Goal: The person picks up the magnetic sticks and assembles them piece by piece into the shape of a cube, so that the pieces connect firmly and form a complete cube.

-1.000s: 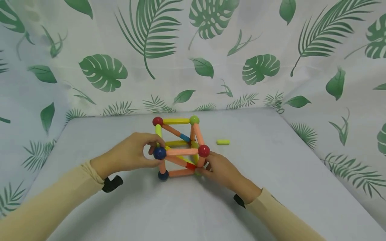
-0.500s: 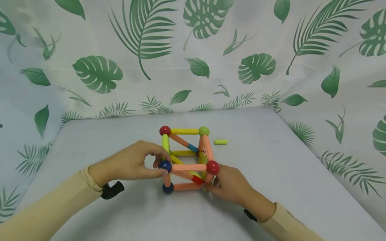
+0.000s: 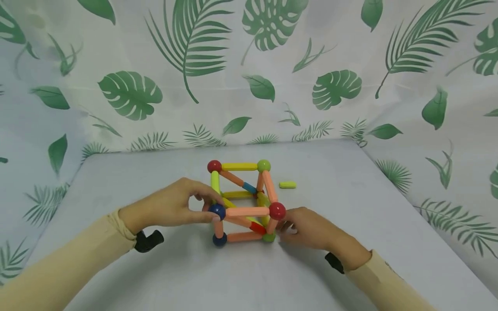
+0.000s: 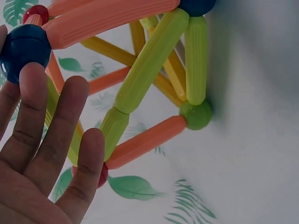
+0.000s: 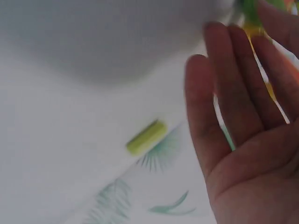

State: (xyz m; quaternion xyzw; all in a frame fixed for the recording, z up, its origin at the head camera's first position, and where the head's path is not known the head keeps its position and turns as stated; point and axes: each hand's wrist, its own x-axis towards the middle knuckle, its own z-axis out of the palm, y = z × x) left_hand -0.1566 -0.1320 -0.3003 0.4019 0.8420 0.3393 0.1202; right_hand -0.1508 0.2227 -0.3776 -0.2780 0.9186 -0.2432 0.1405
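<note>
A cube-like frame of magnetic sticks (image 3: pixel 247 211) and coloured balls stands on the table, with diagonal sticks across its sides. My left hand (image 3: pixel 171 203) pinches the dark blue ball (image 3: pixel 217 211) at its upper front left corner between thumb and fingers. In the left wrist view the same blue ball (image 4: pixel 25 51) sits against the fingertips, the other fingers extended. My right hand (image 3: pixel 311 229) is just right of the frame, close to the lower green ball (image 3: pixel 269 236). Its fingers look relaxed and nothing shows in its palm in the right wrist view.
A short yellow-green stick (image 3: pixel 287 185) lies loose on the table (image 3: pixel 350 181), behind and right of the frame. Leaf-print cloth (image 3: pixel 288 77) hangs behind the table and along its sides.
The frame has shifted a little right and nearer since a second ago, the left hand staying on the blue ball. The right hand has let go of the lower right corner and drawn rightward.
</note>
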